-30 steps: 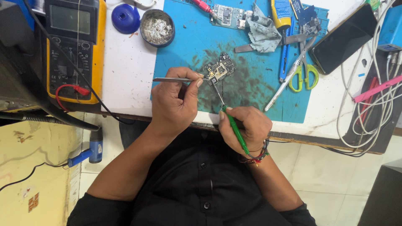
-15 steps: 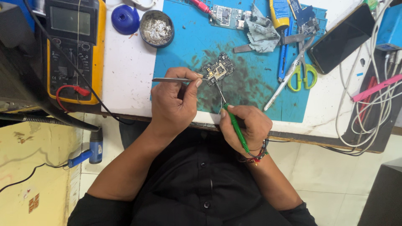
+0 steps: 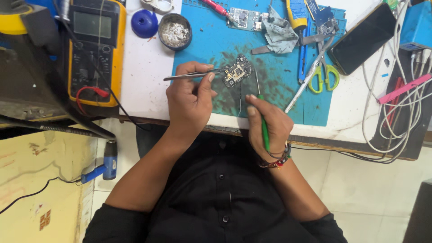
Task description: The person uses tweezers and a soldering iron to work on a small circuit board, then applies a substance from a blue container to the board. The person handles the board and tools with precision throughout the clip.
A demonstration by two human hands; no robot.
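Observation:
A small dark circuit board [image 3: 237,71] lies on a blue work mat [image 3: 216,45]. My left hand [image 3: 191,96] pinches metal tweezers [image 3: 191,75] whose tips rest on the board's left edge. My right hand [image 3: 267,123] grips a green-handled tool [image 3: 263,128]; its thin metal tip points up just to the right of the board. Both hands sit at the table's near edge, above my black shirt.
A yellow multimeter [image 3: 92,45] stands at left with red leads. On the table: a blue round dish [image 3: 144,23], a tin of metal wool [image 3: 175,30], a second board [image 3: 243,19], a grey cloth [image 3: 279,33], green scissors [image 3: 321,74], a phone [image 3: 362,38], white cables [image 3: 400,117]. A heat gun [image 3: 105,164] lies on the floor.
My right hand has drawn the green tool's tip slightly away from the board toward the right. The left hand keeps the tweezers on the board.

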